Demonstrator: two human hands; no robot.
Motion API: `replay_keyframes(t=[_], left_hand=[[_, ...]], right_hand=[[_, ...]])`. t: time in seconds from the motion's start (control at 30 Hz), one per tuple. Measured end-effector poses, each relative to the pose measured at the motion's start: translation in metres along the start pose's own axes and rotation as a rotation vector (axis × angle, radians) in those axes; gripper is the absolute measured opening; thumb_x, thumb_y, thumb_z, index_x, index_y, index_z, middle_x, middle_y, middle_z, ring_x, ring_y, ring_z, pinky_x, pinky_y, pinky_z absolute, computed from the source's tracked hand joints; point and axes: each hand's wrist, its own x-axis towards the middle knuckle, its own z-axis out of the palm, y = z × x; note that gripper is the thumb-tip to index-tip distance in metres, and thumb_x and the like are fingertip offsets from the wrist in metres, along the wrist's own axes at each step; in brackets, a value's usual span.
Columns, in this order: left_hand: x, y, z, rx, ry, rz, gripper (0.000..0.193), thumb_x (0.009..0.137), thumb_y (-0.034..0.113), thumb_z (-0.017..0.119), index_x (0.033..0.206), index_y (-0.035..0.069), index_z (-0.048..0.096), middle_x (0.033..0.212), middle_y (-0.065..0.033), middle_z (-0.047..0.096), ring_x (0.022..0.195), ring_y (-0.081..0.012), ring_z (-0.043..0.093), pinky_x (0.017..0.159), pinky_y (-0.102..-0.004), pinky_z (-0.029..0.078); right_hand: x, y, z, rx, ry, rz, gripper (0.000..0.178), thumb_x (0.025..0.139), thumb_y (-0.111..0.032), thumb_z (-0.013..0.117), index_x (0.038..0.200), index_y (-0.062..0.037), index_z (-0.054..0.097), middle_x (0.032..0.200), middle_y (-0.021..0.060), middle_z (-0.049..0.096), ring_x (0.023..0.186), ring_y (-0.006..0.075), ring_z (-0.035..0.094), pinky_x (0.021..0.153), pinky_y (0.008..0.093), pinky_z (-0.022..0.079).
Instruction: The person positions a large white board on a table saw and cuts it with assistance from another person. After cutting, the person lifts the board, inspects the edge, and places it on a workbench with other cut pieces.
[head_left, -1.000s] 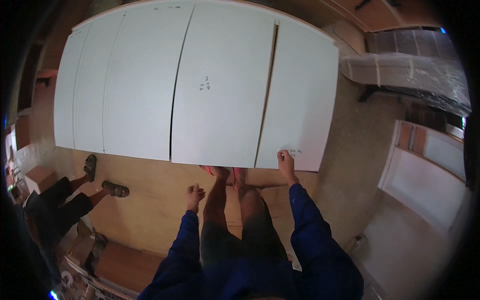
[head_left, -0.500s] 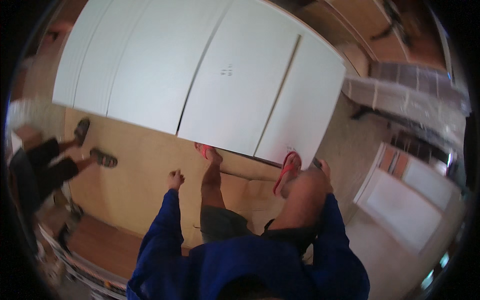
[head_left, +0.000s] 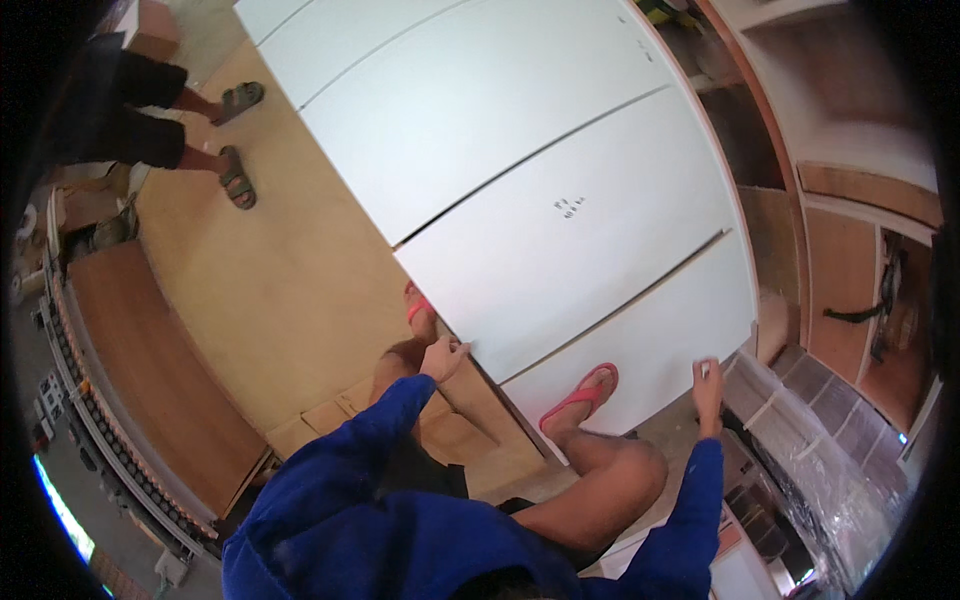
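On a plywood workshop floor [head_left: 280,290], a large white panel [head_left: 560,230] was gripped at its near edge, left hand [head_left: 443,357] curled, right hand [head_left: 707,380] clasping the corner, with a red-sandalled foot [head_left: 580,395] set on it as a brace.

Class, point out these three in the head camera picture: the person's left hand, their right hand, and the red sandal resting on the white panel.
left hand [head_left: 443,357], head view, back of the hand at the panel's edge
right hand [head_left: 708,383], head view, knuckles at the panel's corner
red sandal [head_left: 582,396], head view, the strap
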Motion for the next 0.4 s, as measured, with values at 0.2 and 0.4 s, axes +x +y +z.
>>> replay_keyframes(t=[0.2, 0.4], left_hand=[[0.012, -0.017, 0.052, -0.262, 0.235, -0.116, 0.064, 0.092, 0.042, 0.074, 0.125, -0.009, 0.052, 0.116, -0.0261, 0.07, 0.106, -0.039, 0.07, 0.096, -0.0436, 0.054], [0.019, 0.004, 0.055, -0.593, 0.171, -0.249, 0.046, 0.102, 0.031, 0.066, 0.134, 0.002, 0.049, 0.126, -0.0141, 0.062, 0.097, -0.0222, 0.066, 0.08, -0.0369, 0.058]], right_hand=[[0.167, 0.004, 0.013, -0.062, 0.068, -0.262, 0.034, 0.099, -0.029, 0.063, 0.111, 0.0025, 0.066, 0.111, 0.0254, 0.068, 0.109, 0.0444, 0.063, 0.095, 0.0504, 0.049], [0.28, 0.051, 0.039, -0.008, 0.329, -0.26, 0.029, 0.1, -0.03, 0.063, 0.11, -0.0033, 0.066, 0.109, 0.0241, 0.07, 0.107, 0.0415, 0.066, 0.094, 0.0489, 0.051]])
